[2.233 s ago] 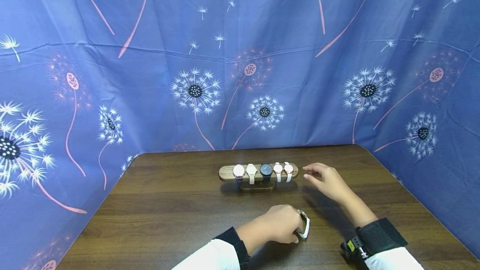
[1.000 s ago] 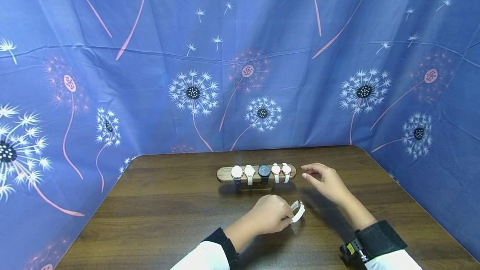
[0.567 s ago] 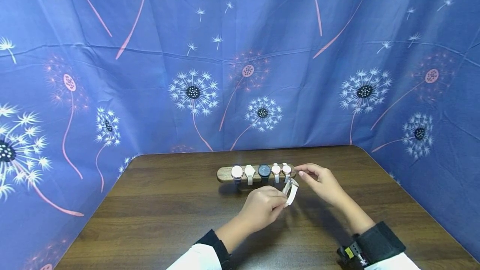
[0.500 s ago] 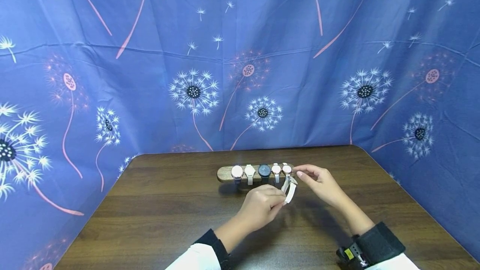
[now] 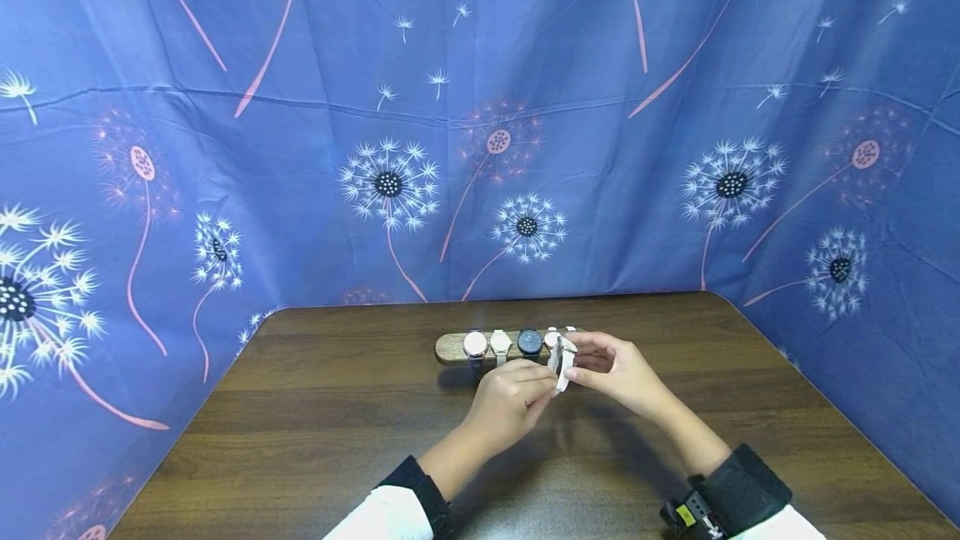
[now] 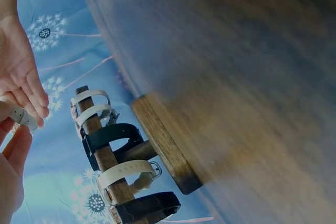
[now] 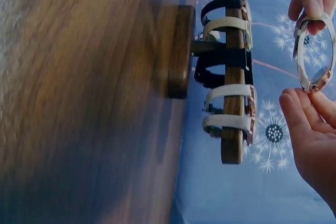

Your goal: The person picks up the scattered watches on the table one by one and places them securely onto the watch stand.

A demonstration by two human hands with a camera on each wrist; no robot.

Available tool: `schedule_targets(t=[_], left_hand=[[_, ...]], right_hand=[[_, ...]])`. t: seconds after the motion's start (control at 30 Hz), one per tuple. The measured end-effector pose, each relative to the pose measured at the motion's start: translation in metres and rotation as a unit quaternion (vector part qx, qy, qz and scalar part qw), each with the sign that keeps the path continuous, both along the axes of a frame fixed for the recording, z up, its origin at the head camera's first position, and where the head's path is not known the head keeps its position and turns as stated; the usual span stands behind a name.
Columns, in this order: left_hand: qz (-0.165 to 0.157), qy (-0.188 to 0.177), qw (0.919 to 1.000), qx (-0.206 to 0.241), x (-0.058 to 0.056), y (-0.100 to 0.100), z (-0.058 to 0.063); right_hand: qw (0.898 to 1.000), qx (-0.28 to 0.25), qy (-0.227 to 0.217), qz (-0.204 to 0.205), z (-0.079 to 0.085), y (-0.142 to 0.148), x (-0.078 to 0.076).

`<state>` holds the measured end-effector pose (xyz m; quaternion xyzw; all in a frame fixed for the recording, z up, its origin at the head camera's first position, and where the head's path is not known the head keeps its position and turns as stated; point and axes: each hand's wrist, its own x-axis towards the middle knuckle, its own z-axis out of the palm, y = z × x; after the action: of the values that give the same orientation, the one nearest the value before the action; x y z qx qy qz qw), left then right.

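Note:
My left hand (image 5: 504, 405) pinches the strap of a white-strapped wristwatch (image 5: 567, 369) just in front of the watch stand (image 5: 450, 348). Fastened in a loop, this watch shows its rose-gold case (image 7: 322, 81) lowermost in the right wrist view. My right hand (image 5: 628, 377) is at the watch's right side, its fingertips touching the case, its fingers fairly straight in both wrist views. Several watches sit along the wooden bar, among them a black one (image 5: 529, 342) and a cream-strapped one (image 5: 501, 343). The hands and held watch partly hide the bar's right end.
The stand's wooden base (image 7: 181, 51) rests on the brown wooden table (image 5: 315, 407). Behind the table hangs a blue dandelion-print cloth (image 5: 315, 215), which also runs along both sides.
My left hand has lifted the white-strapped watch from the right front of the table, carrying it forward and left to the stand. My right hand has moved left to meet it.

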<state>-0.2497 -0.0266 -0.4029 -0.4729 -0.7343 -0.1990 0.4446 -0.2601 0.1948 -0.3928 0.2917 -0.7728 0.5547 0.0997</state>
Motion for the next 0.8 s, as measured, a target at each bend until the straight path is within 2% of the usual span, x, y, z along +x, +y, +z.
schedule_targets(t=[0.17,0.3,0.43,0.53,0.63,0.7,0.8], left_hand=[[0.001,-0.015,0.9999,-0.001,0.000,-0.002,0.000],[0.002,-0.046,0.9989,0.000,-0.001,-0.004,0.002],[0.011,-0.071,0.9974,0.006,-0.001,-0.006,0.003],[0.022,-0.083,0.9962,0.008,-0.001,-0.009,0.002],[0.022,-0.103,0.9943,0.016,-0.001,-0.012,0.002],[0.012,-0.117,0.9924,0.035,-0.001,-0.015,0.003],[-0.010,-0.125,0.9883,0.087,0.000,-0.019,0.008]], right_hand=[[0.999,-0.021,0.024,-0.021,0.001,-0.006,0.002],[0.998,-0.033,0.042,-0.035,0.006,-0.013,0.007],[0.994,-0.035,0.093,-0.047,0.011,-0.023,0.014],[0.983,-0.023,0.171,-0.056,0.015,-0.032,0.020],[0.966,-0.006,0.246,-0.077,0.019,-0.038,0.023],[0.958,0.006,0.272,-0.088,0.019,-0.040,0.023],[0.950,0.025,0.293,-0.105,0.016,-0.038,0.022]])
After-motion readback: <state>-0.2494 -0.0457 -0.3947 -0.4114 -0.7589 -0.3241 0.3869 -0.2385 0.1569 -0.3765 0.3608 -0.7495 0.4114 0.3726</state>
